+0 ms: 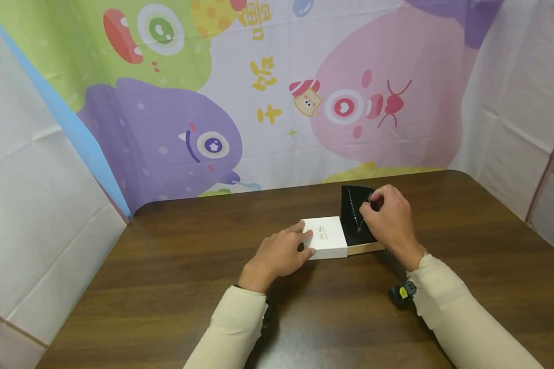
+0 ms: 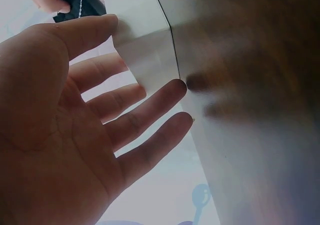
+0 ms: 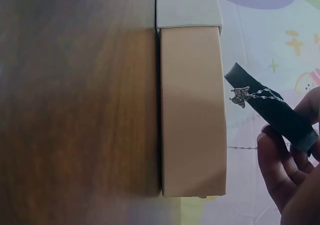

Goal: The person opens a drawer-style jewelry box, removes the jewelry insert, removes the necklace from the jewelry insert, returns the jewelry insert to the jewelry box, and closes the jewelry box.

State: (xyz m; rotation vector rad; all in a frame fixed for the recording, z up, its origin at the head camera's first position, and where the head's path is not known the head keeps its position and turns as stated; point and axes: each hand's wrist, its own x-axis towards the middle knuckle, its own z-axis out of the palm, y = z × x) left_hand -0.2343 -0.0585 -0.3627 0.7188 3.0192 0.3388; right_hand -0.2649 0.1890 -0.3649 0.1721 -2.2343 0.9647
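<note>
On the table sits a jewellery box, its white sleeve (image 1: 331, 238) printed with small lettering and its tan drawer (image 3: 192, 110) partly out to the right. My left hand (image 1: 277, 253) lies at the sleeve's left end, thumb toward the front side and fingertips on top. Its fingers look nearly straight in the left wrist view. At the drawer, my right hand (image 1: 392, 220) pinches a black necklace pad (image 3: 270, 111) that stands tilted. A silver chain necklace (image 1: 353, 207) drapes over the pad, with a sparkling pendant (image 3: 240, 97). Whether the chain is also between my fingertips is hidden.
The brown wooden table (image 1: 175, 282) extends around the box on all sides. Behind it hangs a cloth (image 1: 268, 154) printed with cartoon monsters, and pale sheets (image 1: 41, 169) flank the sides. A small black wrist camera (image 1: 400, 294) sits under my right sleeve.
</note>
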